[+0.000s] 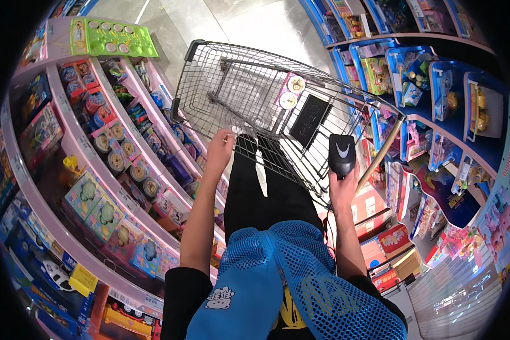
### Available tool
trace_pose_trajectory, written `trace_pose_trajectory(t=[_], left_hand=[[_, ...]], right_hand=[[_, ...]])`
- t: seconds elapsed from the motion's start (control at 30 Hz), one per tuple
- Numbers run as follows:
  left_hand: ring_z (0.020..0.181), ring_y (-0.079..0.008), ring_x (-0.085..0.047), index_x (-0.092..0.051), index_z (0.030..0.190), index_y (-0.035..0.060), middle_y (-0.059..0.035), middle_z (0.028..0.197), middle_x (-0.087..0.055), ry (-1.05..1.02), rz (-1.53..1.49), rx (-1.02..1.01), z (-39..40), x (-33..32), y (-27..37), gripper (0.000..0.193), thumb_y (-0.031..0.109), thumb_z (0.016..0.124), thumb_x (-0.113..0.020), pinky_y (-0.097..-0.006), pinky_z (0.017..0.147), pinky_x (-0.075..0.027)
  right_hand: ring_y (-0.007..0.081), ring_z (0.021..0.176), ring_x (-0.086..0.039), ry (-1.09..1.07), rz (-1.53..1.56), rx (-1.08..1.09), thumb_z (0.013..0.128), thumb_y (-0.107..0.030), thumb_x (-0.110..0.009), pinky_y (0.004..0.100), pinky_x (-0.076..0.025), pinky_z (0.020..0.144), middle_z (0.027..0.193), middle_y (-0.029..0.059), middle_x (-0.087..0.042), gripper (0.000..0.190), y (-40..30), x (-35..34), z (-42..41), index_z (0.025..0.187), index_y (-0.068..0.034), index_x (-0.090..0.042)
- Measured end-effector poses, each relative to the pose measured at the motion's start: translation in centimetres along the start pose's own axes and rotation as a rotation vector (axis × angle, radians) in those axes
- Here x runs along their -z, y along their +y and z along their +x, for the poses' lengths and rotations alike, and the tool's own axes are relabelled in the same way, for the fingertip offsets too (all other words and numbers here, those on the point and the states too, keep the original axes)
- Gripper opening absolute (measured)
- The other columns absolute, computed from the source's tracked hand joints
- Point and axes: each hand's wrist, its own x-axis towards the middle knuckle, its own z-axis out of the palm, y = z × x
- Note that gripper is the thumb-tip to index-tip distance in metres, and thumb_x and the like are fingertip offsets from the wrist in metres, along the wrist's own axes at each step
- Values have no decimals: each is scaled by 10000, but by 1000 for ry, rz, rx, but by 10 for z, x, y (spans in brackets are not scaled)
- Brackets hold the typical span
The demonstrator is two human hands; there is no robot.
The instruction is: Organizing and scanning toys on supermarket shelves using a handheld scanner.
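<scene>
A black handheld barcode scanner (342, 155) is gripped by my right hand (344, 187), beside the tan push handle (380, 155) of a wire shopping cart (242, 85). My left hand (221, 146) hovers next to the cart's near side with its fingers curled; whether something small is between them is not clear. Inside the cart lies a pink toy package (290, 90) with two round animal-face tubs. A black panel (309, 121) with raised markings is fixed on the wire near the handle end.
On the left, curved pink shelves (123, 191) hold boxed toys, with a green display tray (114, 38) on top. Blue display bins (412, 76) with packaged toys line the right. Cartons (391, 250) are stacked low at my right. Grey tiled floor (187, 17) lies beyond the cart.
</scene>
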Motion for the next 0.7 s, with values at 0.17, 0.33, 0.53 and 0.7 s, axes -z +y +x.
trace_pose_trajectory(t=[0.17, 0.33, 0.53, 0.7], left_hand=[[831, -236, -662, -624, 1131, 2, -144, 928, -705, -140, -20, 50, 28, -58, 8, 295, 252, 978, -593, -346, 773, -514], [866, -284, -681, -644, 1076, -1, -166, 917, -708, -347, 32, 50, 58, -109, -2, 286, 256, 954, -610, -361, 792, -521], [922, -363, -685, -661, 1087, 8, -199, 954, -713, -421, 112, 63, 101, -155, -28, 314, 270, 916, -633, -405, 820, -525], [962, -346, -668, -647, 1102, -13, -214, 1011, -691, -453, 149, 76, 126, -184, -52, 339, 266, 909, -651, -396, 851, -513]], right_hand=[[155, 800, -664, -170, 456, -350, 873, -194, -714, 316, -516, 765, 908, 83, -718, 355, -9, -36, 22, 1140, 27, -633], [126, 981, -652, -168, 732, -408, 959, -168, -628, 281, -477, 920, 1055, 94, -741, 269, -12, -111, 43, 1146, 23, -649], [127, 983, -652, -246, 778, -555, 963, -193, -631, 275, -472, 921, 1052, 89, -741, 284, 10, -160, 51, 1136, 31, -649], [122, 967, -653, -233, 794, -630, 960, -209, -639, 271, -473, 901, 1043, 79, -744, 290, 40, -200, 43, 1126, 28, -657]])
